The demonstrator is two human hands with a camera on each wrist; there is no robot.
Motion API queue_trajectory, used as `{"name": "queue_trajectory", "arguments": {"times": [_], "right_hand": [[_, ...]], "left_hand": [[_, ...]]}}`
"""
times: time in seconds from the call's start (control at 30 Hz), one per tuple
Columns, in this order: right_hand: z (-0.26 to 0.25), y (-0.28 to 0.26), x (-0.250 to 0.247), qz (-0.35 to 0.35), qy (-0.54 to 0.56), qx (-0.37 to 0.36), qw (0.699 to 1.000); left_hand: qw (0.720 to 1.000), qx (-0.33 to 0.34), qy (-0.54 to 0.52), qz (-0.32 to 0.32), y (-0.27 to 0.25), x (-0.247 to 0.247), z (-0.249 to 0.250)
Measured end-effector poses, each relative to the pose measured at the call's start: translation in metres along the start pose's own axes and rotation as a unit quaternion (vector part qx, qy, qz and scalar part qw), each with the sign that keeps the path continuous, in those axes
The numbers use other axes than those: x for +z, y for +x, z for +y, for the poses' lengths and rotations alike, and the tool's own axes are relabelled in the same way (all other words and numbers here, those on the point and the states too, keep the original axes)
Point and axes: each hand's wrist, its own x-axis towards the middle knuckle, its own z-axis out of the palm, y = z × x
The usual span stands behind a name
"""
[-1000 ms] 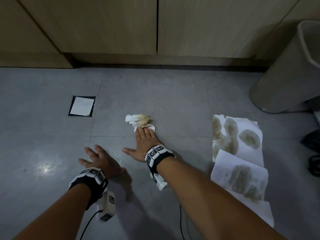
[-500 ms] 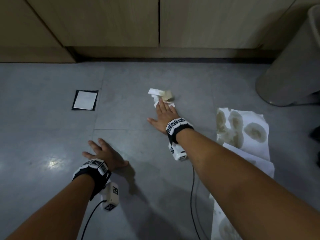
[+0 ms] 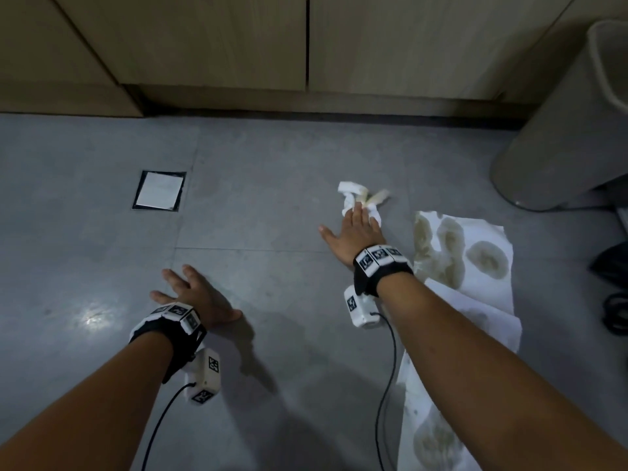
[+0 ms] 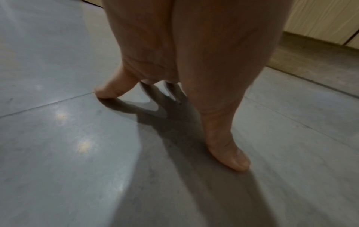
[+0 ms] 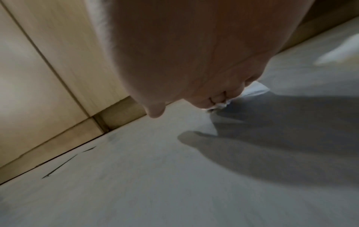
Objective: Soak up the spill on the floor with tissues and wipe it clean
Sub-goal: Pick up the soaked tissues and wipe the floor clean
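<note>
A crumpled white tissue (image 3: 353, 195) with a brown wet patch lies on the grey floor, and my right hand (image 3: 355, 229) presses it down with flat, straight fingers. In the right wrist view the tissue (image 5: 252, 91) peeks out past the fingertips. My left hand (image 3: 193, 294) is spread flat on the floor to the left, holding nothing; its thumb (image 4: 229, 155) and fingers touch the tile. Stained flat tissue sheets (image 3: 475, 263) lie to the right of my right arm. No wet puddle shows on the bare tile.
Wooden cabinet doors (image 3: 306, 45) with a dark kick gap run along the back. A grey waste bin (image 3: 571, 130) stands at the right. A square floor drain cover (image 3: 159, 190) sits at the left. Dark cables (image 3: 615, 307) lie at the right edge.
My right hand has pushed the crumpled tissue away from me and to the right, toward the stained sheets. The left hand has stayed planted on the floor.
</note>
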Motion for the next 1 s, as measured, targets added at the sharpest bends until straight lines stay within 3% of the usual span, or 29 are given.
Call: {"name": "queue_trajectory", "arguments": {"times": [0.13, 0.27, 0.5, 0.73, 1.0], "right_hand": [[0.023, -0.017, 0.015, -0.005, -0.030, -0.033, 0.999], [0.025, -0.027, 0.004, -0.018, -0.010, -0.016, 1.000], [0.048, -0.073, 0.037, -0.037, -0.037, -0.036, 0.998], [0.039, -0.098, 0.043, -0.061, -0.022, -0.005, 0.998], [0.023, -0.115, 0.049, -0.056, 0.014, -0.035, 0.998]], "left_hand": [[1.000, 0.028, 0.008, -0.005, -0.003, -0.002, -0.005], [0.999, 0.035, 0.013, -0.006, -0.011, -0.008, -0.004], [0.999, 0.047, 0.013, 0.020, -0.019, -0.007, -0.006], [0.998, 0.062, 0.007, 0.017, -0.009, -0.002, -0.016], [0.996, 0.071, -0.045, 0.036, 0.002, -0.004, -0.035]]}}
